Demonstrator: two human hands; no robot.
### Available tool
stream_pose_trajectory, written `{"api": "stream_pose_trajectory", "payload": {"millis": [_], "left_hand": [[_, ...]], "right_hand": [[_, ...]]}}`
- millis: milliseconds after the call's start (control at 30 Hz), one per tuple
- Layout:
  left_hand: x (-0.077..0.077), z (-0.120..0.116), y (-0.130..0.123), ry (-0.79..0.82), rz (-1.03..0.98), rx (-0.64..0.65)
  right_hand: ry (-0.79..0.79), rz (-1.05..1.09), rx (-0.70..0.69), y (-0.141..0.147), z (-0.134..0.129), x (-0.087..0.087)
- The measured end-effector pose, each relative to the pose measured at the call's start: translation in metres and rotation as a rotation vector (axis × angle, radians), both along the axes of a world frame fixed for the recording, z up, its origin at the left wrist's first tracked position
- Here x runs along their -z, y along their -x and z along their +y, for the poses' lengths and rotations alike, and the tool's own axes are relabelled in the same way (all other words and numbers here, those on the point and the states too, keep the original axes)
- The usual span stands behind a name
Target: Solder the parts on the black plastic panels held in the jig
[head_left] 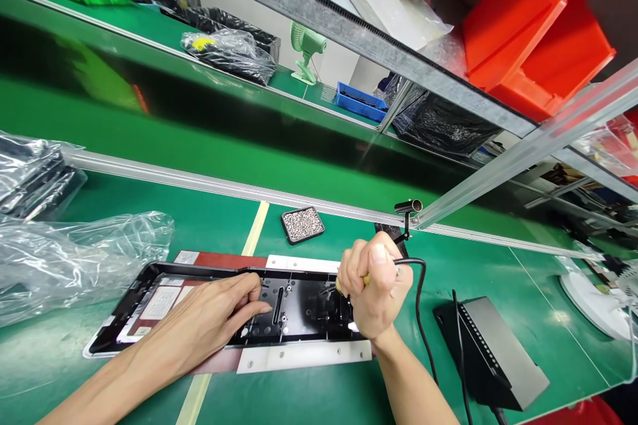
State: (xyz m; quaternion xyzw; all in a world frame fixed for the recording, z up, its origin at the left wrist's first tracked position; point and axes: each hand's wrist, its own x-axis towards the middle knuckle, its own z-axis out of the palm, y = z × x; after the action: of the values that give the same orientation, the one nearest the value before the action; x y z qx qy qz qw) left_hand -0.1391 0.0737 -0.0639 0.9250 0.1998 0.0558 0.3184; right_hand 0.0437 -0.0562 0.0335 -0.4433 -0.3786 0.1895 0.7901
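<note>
A long black panel [149, 279] with white labels lies flat on the green bench, resting on a jig with white strips [304, 356]. My left hand [212, 319] lies flat on the panel's middle, fingers spread and pressing down. My right hand [375, 285] is fisted around a corded electric screwdriver [399, 234], held upright with its tip down on the panel's right part. The tip itself is hidden behind my fingers. The black cable [421, 319] loops down to the right.
A small black tray of screws [302, 224] sits just behind the panel. Clear plastic bags [74, 252] lie at the left. A black and grey power box [491, 352] stands to the right. An aluminium rail [209, 180] and a green conveyor run behind; red bins [535, 40] sit overhead.
</note>
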Motion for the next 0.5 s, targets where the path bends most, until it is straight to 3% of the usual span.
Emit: {"api": "stream_pose_trajectory", "payload": {"millis": [500], "left_hand": [[0.0033, 0.0004, 0.0015, 0.040, 0.086, -0.023]], "right_hand": [[0.020, 0.002, 0.016, -0.0008, -0.0004, -0.0015]]}}
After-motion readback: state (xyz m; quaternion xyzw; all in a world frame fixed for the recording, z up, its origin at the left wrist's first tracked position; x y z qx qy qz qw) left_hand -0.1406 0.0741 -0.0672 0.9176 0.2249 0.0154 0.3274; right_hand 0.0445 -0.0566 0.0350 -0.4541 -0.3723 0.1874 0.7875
